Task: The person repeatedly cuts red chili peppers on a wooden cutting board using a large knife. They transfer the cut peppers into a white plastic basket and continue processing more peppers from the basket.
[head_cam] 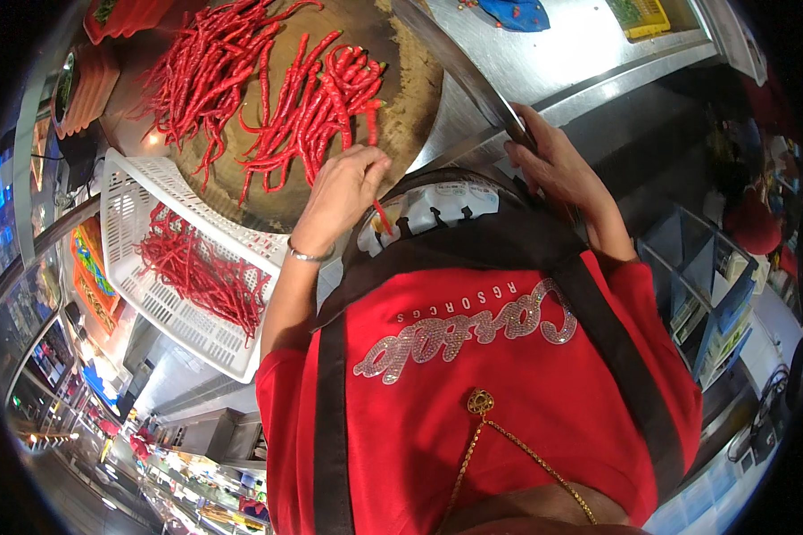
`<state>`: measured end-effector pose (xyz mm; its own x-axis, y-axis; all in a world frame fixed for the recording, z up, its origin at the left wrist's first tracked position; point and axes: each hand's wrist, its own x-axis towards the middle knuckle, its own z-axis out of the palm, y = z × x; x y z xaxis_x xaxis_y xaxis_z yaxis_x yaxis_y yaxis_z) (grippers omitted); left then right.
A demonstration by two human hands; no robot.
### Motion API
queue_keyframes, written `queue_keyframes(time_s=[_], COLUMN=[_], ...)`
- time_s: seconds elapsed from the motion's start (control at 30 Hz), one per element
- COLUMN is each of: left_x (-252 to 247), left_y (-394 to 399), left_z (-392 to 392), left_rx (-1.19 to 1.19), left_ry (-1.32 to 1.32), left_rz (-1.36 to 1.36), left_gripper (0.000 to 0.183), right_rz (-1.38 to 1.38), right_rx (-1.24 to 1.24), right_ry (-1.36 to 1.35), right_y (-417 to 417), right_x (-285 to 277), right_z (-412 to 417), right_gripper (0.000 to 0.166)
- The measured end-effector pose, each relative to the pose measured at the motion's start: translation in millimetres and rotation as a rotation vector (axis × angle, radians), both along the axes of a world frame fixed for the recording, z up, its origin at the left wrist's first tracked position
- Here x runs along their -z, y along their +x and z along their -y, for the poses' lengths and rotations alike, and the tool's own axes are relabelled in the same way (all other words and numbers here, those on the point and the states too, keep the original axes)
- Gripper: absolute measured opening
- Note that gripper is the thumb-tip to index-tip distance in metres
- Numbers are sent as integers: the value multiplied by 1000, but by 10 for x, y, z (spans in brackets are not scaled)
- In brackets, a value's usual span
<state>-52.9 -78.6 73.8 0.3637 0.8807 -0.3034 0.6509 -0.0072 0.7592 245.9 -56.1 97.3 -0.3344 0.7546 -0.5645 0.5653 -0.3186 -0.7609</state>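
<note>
Long red chili peppers (331, 93) lie heaped on a round wooden chopping block (415, 87), with a second larger pile of chilies (207, 73) at its left side. My left hand (349, 177), a bracelet at its wrist, is over the block's near edge. One red chili (383, 217) is in its fingers, with a red length showing beyond the hand and a thin end below it. My right hand (552, 154) grips the handle of a large knife (468, 73) right of the block. The blade points away from me, beside the block's right edge.
A white perforated plastic basket (124, 200) with more red chilies stands left of the block. Stacked orange trays (97, 87) are behind it. The steel counter (569, 40) carries a blue cloth (518, 13) and a yellow basket (649, 30) of greens.
</note>
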Motion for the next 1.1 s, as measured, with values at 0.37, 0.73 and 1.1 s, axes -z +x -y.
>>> queue_keyframes(time_s=[0.37,0.73,1.1], left_x=[136,388,575], left_y=[-53,220,387], left_z=[-52,-12,-63], left_rx=[203,-92,-91], left_ry=[26,378,784], left_rz=[-239,-459,-399], left_gripper=[31,30,25], right_rz=[138,199,401], right_rx=[-104,-122,-302], right_ry=[371,565,392], right_y=[-70,-199,-88], right_x=[148,415,18], right_z=[-149,-254,219], right_gripper=[44,46,49])
